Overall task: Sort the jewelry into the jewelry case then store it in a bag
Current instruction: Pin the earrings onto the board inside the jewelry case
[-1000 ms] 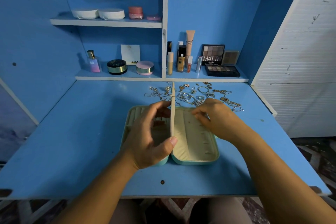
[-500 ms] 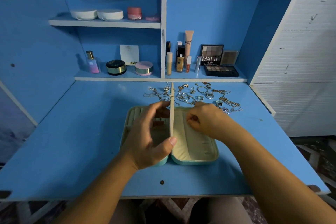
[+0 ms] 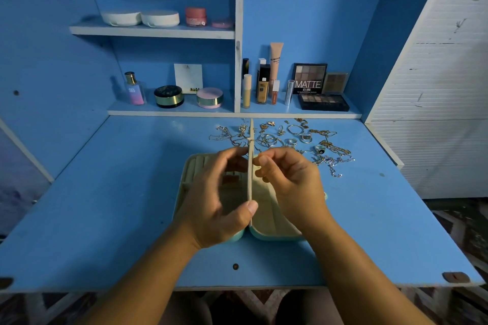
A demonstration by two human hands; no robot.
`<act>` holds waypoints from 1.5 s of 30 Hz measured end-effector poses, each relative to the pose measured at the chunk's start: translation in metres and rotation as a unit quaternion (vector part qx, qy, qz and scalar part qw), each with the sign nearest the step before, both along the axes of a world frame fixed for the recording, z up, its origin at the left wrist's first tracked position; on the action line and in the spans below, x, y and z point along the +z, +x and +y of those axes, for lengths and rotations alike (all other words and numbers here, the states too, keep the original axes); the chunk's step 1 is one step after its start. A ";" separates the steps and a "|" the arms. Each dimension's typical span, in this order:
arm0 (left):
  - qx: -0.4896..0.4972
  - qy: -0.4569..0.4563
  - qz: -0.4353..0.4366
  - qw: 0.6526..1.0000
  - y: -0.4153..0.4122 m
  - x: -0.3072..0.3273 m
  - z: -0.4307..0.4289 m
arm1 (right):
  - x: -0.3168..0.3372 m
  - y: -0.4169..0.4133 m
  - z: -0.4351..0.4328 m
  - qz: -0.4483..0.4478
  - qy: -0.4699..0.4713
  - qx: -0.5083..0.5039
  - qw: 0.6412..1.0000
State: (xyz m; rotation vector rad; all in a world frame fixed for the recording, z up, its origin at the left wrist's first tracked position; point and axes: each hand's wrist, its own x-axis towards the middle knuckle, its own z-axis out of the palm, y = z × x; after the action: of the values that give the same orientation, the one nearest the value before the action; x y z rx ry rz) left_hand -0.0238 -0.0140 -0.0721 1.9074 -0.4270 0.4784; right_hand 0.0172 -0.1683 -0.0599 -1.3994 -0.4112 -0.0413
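Head camera, looking down at a blue desk (image 3: 118,206). An open jewelry case (image 3: 274,221), teal outside and cream inside, lies flat at the middle of the desk near the front edge. Its cream divider panel (image 3: 249,179) stands upright between the two halves. The left hand (image 3: 211,206) grips this panel, with the thumb pressed on its near edge and the fingers (image 3: 232,157) curled over its far top. The right hand (image 3: 293,179) hovers over the right half of the case, just beside the panel. Its fingers are curled, thumb and forefinger tips drawn together; whether they pinch anything is too small to tell. Loose jewelry (image 3: 290,140), rings and chains in gold and silver, is scattered on the desk behind the case, toward the right. On the shelf behind stand an eyeshadow palette (image 3: 310,79) and a perfume bottle (image 3: 134,90).
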 end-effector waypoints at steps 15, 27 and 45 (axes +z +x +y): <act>0.001 0.009 -0.014 1.000 0.000 0.001 -0.001 | -0.002 0.001 0.009 -0.017 0.003 -0.037 0.999; -0.010 0.001 -0.009 1.000 0.001 0.001 -0.001 | -0.002 0.000 0.010 -0.028 0.000 -0.043 0.999; -0.013 -0.001 -0.033 0.999 0.003 0.001 -0.001 | -0.011 -0.001 0.016 -0.048 -0.036 -0.113 0.992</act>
State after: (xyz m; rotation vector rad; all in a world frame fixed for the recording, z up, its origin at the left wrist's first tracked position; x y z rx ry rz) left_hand -0.0209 -0.0148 -0.0710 1.8865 -0.4936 0.5244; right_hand 0.0157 -0.1526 -0.0713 -1.5142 -0.3348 -0.2836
